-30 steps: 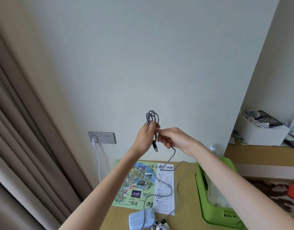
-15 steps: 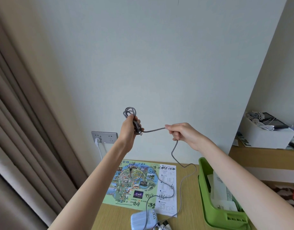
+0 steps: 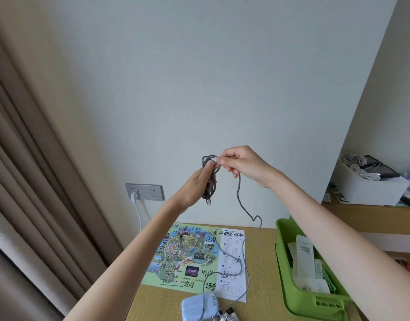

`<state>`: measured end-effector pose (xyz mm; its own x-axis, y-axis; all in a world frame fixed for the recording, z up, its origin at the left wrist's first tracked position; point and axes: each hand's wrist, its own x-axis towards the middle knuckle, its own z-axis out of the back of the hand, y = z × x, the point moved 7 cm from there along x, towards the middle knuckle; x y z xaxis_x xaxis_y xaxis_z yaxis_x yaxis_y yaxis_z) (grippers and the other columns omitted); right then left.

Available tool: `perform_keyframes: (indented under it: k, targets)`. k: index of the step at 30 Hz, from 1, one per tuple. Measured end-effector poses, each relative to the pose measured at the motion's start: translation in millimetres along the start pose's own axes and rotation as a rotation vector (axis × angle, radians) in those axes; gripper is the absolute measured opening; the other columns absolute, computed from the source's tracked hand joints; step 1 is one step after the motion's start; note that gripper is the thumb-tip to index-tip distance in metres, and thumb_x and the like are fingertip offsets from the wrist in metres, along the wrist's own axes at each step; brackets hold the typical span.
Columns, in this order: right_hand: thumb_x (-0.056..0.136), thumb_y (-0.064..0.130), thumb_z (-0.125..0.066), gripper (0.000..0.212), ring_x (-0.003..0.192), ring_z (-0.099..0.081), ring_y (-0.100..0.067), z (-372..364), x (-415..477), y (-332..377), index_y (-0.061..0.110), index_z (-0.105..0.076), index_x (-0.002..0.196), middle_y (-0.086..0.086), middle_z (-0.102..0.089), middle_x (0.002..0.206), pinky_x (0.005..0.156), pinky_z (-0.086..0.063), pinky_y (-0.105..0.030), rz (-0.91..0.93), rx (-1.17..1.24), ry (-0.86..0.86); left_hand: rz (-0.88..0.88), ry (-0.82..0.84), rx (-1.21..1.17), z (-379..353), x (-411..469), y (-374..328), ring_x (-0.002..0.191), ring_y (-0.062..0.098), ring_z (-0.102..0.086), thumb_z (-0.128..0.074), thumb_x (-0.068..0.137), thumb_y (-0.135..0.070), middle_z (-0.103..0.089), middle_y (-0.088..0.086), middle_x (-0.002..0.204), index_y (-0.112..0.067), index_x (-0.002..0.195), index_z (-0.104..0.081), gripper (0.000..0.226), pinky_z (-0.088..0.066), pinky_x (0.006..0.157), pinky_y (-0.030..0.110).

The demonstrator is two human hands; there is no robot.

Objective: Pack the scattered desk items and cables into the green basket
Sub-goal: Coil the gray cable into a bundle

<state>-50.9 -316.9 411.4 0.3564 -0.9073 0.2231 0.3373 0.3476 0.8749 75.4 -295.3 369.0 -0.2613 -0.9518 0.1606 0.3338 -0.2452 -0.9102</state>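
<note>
Presently both of my hands are raised in front of the wall, above the worktop (image 3: 262,286). My left hand (image 3: 197,185) grasps a coiled bundle of the grey braided cable (image 3: 212,180), with the loops standing upright against the palm and the thumb pressed on them. The cable's connector end hangs free just below that hand. My right hand (image 3: 242,163) is clenched around the loose run of the same cable, and its fingers (image 3: 222,160) pinch the strand at the top of the coil, touching the left thumb.

From the right hand the cable drops in a slack curve to the worktop. It crosses the map leaflet (image 3: 190,258) in loose bends and runs toward the blue charger (image 3: 196,305) at the near edge. I cannot tell whether it is plugged into the charger.

The green basket (image 3: 292,295) stands on the worktop to the right of the leaflet, under my right forearm. It holds paper slips (image 3: 303,256); no part of the cable is in it.

A wall socket (image 3: 145,192) carries a white plug (image 3: 134,195). A curtain (image 3: 37,181) hangs at left. A white box (image 3: 371,193) sits on a shelf (image 3: 373,216) at right.
</note>
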Motion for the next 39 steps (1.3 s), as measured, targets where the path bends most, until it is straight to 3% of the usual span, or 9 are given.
perform_keyframes:
  k: [4, 8, 10, 12, 17, 22, 28, 35, 39]
  targets:
    - [0.088, 0.021, -0.07, 0.018, 0.045, -0.043, -0.001, -2.2, 2.7, 1.8, 0.003, -0.068, 0.082, -0.002, -0.058, 0.063, 0.048, -0.035, -0.016, 0.026, -0.024, -0.026, -0.011, 0.146, 0.046, -21.0, -7.9, -7.7, 0.05, 0.011, -0.042, -0.028, 0.103, -0.043, -0.047, 0.003, 0.058, -0.007, 0.081, -0.047, 0.047, -0.036, 0.047, 0.014]
    - [0.079, 0.015, -0.078, 0.016, 0.058, -0.058, -0.003, -0.6, 2.8, 0.8, 0.006, -0.065, 0.08, -0.003, -0.066, 0.07, 0.057, -0.043, -0.013, 0.056, 0.041, -0.069, 0.07, 0.198, 0.079, -25.5, -9.4, -2.0, 0.048, 0.011, -0.04, -0.035, 0.103, -0.034, -0.046, 0.003, 0.059, -0.008, 0.078, -0.046, 0.038, -0.035, 0.05, 0.022]
    - [0.081, 0.019, -0.077, 0.02, 0.05, -0.05, -0.002, 2.9, 2.0, -5.6, 0.011, -0.059, 0.081, 0.003, -0.062, 0.065, 0.049, -0.037, -0.013, 0.029, 0.153, -0.125, 0.079, 0.193, 0.013, -23.4, -9.6, -3.2, 0.048, 0.01, -0.038, -0.033, 0.103, -0.029, -0.045, 0.001, 0.061, -0.012, 0.075, -0.045, 0.034, -0.033, 0.052, 0.025]
    - [0.087, 0.031, -0.071, 0.024, 0.045, -0.04, -0.004, 5.8, 0.6, -18.3, 0.015, -0.054, 0.081, 0.01, -0.052, 0.058, 0.048, -0.033, -0.019, -0.043, 0.279, -0.183, 0.057, 0.16, -0.04, -18.7, -8.5, -7.6, 0.049, 0.009, -0.036, -0.032, 0.102, -0.027, -0.044, -0.003, 0.063, -0.015, 0.073, -0.044, 0.034, -0.032, 0.052, 0.025]
    - [0.097, 0.05, -0.048, 0.04, 0.051, -0.039, -0.011, -2.0, -9.6, -46.8, 0.014, -0.06, 0.084, 0.003, -0.049, 0.066, 0.055, -0.036, -0.023, -0.163, 0.38, -0.194, 0.021, -0.09, -0.15, 7.6, -0.8, -13.3, 0.052, 0.014, -0.033, -0.033, 0.099, -0.026, -0.039, 0.002, 0.062, -0.013, 0.07, -0.044, 0.033, -0.027, 0.051, 0.029]
    - [0.102, 0.038, -0.042, 0.041, 0.052, -0.038, -0.009, -14.9, -17.5, -48.5, 0.013, -0.057, 0.074, 0.007, -0.042, 0.059, 0.057, -0.036, -0.022, -0.09, 0.308, -0.194, 0.018, -0.293, -0.279, 22.5, 3.9, -9.6, 0.045, 0.009, -0.036, -0.031, 0.1, -0.027, -0.042, -0.006, 0.054, -0.012, 0.082, -0.057, 0.035, -0.029, 0.046, 0.023]
    - [0.104, 0.035, -0.041, 0.043, 0.047, -0.033, -0.01, -30.1, -18.3, -36.3, 0.013, -0.052, 0.069, 0.004, -0.037, 0.054, 0.049, -0.03, -0.023, -0.038, 0.258, -0.165, 0.005, -0.268, -0.272, 7.2, 7.8, -11.7, 0.046, 0.009, -0.039, -0.028, 0.103, -0.028, -0.043, -0.006, 0.053, -0.009, 0.105, -0.065, 0.042, -0.032, 0.046, 0.02]
    - [0.102, 0.037, -0.045, 0.046, 0.043, -0.031, -0.01, -38.8, -18.8, -37.2, 0.013, -0.053, 0.064, 0.004, -0.04, 0.049, 0.044, -0.025, -0.021, -0.078, 0.279, -0.028, 0.01, -0.164, -0.229, -1.3, 7.3, -16.4, 0.044, 0.012, -0.044, -0.034, 0.101, -0.029, -0.052, 0.004, 0.052, -0.009, 0.083, -0.051, 0.032, -0.034, 0.041, 0.016]
    - [0.099, 0.044, -0.047, 0.048, 0.045, -0.037, -0.011, -40.4, -18.1, -37.8, 0.015, -0.06, 0.063, 0.0, -0.045, 0.055, 0.045, -0.031, -0.019, -0.104, 0.218, 0.031, 0.048, -0.151, -0.235, 0.8, 6.4, -11.8, 0.044, 0.013, -0.044, -0.034, 0.101, -0.031, -0.05, 0.004, 0.052, -0.012, 0.076, -0.044, 0.033, -0.035, 0.043, 0.018]
